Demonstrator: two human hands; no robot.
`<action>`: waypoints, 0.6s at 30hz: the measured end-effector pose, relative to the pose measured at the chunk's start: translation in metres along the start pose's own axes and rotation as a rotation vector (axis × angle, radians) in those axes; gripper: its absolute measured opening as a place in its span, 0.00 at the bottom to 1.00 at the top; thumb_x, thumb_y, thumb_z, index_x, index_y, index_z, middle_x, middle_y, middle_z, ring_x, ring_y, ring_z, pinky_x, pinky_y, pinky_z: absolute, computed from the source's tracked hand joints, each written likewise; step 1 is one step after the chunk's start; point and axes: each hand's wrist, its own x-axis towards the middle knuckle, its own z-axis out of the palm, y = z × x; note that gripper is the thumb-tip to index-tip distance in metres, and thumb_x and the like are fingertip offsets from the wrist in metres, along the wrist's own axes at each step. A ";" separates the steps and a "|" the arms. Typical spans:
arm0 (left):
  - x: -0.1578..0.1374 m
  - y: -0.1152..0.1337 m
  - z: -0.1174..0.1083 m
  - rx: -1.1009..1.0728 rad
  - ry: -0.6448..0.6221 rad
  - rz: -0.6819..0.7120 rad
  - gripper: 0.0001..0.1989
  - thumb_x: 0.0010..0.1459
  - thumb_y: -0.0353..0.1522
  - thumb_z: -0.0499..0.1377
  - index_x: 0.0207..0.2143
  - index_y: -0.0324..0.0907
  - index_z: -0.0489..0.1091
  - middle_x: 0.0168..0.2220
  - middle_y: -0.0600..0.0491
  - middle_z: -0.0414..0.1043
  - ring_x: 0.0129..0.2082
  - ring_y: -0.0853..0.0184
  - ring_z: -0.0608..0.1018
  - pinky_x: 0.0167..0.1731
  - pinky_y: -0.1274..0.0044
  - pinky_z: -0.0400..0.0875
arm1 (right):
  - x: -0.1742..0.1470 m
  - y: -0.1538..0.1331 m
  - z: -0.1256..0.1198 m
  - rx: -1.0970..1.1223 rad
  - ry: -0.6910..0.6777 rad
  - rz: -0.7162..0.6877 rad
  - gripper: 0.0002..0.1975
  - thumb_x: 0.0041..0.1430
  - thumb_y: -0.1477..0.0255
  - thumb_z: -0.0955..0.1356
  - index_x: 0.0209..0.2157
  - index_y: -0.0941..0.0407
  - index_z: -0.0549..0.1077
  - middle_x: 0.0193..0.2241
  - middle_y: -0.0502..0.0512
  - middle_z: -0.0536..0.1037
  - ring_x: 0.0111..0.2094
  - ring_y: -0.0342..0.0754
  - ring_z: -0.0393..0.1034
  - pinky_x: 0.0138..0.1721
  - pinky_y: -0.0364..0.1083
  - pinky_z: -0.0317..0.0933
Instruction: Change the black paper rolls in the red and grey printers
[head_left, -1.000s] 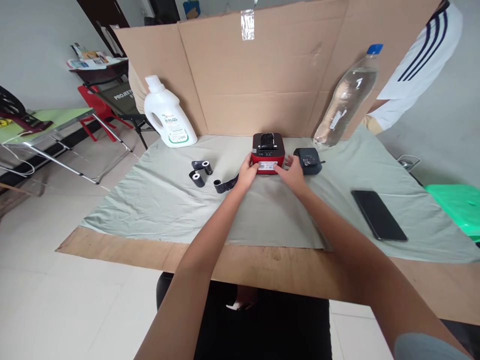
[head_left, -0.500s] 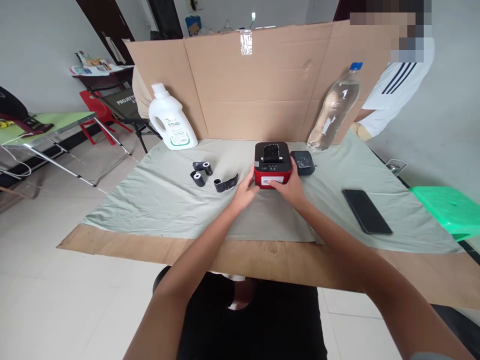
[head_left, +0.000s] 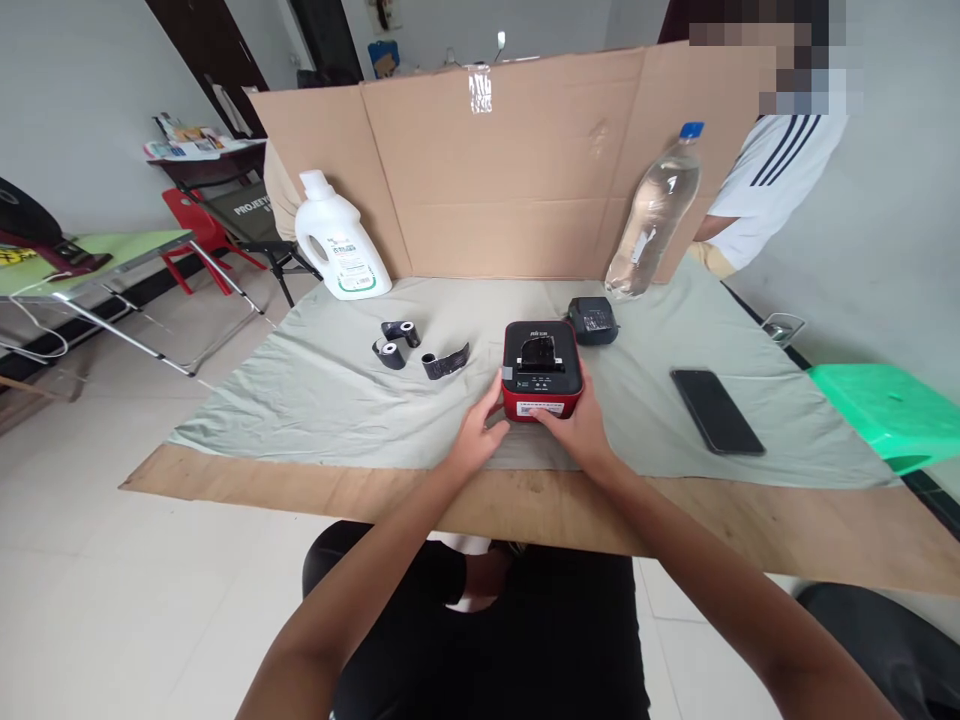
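Between my two hands is a small red and black label printer [head_left: 541,370], with black paper sticking out of the slot in its top. My left hand [head_left: 478,428] grips its left side, and my right hand [head_left: 579,425] holds the right side, thumb across the white sticker at the front. Behind the printer's right corner lies a small black block-shaped thing [head_left: 593,320] whose kind I cannot make out. To the left are black label rolls: two together, one [head_left: 389,354] in front of the other [head_left: 403,332], and a partly unrolled one [head_left: 445,362] nearer the printer.
A white detergent jug [head_left: 345,240] and a tilted clear water bottle [head_left: 654,215] lean against the cardboard screen [head_left: 502,165]. A black phone [head_left: 717,411] rests on the cloth at right. A person in a white sleeve [head_left: 791,165] is behind the screen; a green stool [head_left: 885,405] stands beside the table.
Both hands have drawn the printer toward me, away from the black block behind it. More of its top now shows. The view has shifted slightly.
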 end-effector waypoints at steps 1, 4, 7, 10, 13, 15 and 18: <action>-0.001 0.000 0.000 0.004 -0.003 0.001 0.44 0.53 0.26 0.56 0.73 0.48 0.55 0.73 0.53 0.61 0.71 0.56 0.67 0.72 0.61 0.63 | 0.000 0.001 0.000 0.000 -0.011 0.003 0.53 0.48 0.64 0.79 0.72 0.52 0.55 0.68 0.65 0.66 0.67 0.63 0.65 0.69 0.66 0.58; -0.004 0.001 -0.003 0.041 0.006 0.026 0.43 0.54 0.26 0.56 0.73 0.48 0.56 0.72 0.52 0.62 0.71 0.56 0.68 0.70 0.62 0.66 | -0.002 0.002 0.000 -0.019 -0.014 0.016 0.53 0.48 0.63 0.79 0.71 0.51 0.56 0.67 0.65 0.69 0.65 0.64 0.67 0.67 0.66 0.61; -0.003 0.005 -0.006 0.158 0.088 0.087 0.42 0.55 0.26 0.55 0.73 0.48 0.58 0.72 0.50 0.63 0.68 0.55 0.71 0.60 0.64 0.75 | -0.003 0.003 0.002 -0.052 0.010 0.032 0.55 0.45 0.61 0.80 0.72 0.53 0.56 0.68 0.67 0.67 0.67 0.66 0.65 0.68 0.67 0.60; 0.004 0.006 -0.012 0.304 0.150 0.215 0.40 0.54 0.26 0.55 0.71 0.47 0.60 0.68 0.46 0.67 0.57 0.56 0.75 0.49 0.67 0.76 | -0.001 0.003 0.001 -0.078 0.044 -0.002 0.55 0.47 0.58 0.79 0.72 0.55 0.56 0.69 0.69 0.64 0.69 0.66 0.60 0.69 0.67 0.57; 0.012 0.006 -0.018 0.387 0.111 0.311 0.38 0.55 0.26 0.54 0.70 0.47 0.62 0.62 0.46 0.74 0.47 0.59 0.75 0.47 0.67 0.73 | 0.003 0.002 -0.004 -0.081 0.031 -0.103 0.46 0.55 0.59 0.75 0.71 0.54 0.57 0.69 0.67 0.65 0.70 0.63 0.60 0.70 0.65 0.56; 0.016 0.005 -0.022 0.424 0.082 0.331 0.39 0.55 0.26 0.54 0.70 0.49 0.61 0.60 0.48 0.75 0.45 0.60 0.74 0.47 0.67 0.72 | 0.005 0.003 -0.007 -0.073 0.012 -0.138 0.43 0.59 0.59 0.73 0.71 0.52 0.58 0.69 0.65 0.65 0.70 0.61 0.61 0.71 0.64 0.55; 0.018 0.006 -0.028 0.460 0.044 0.358 0.41 0.55 0.24 0.52 0.72 0.50 0.59 0.58 0.49 0.76 0.46 0.60 0.75 0.48 0.68 0.72 | 0.008 0.006 -0.008 -0.053 0.002 -0.110 0.42 0.61 0.57 0.71 0.73 0.52 0.56 0.70 0.65 0.64 0.71 0.62 0.59 0.71 0.64 0.55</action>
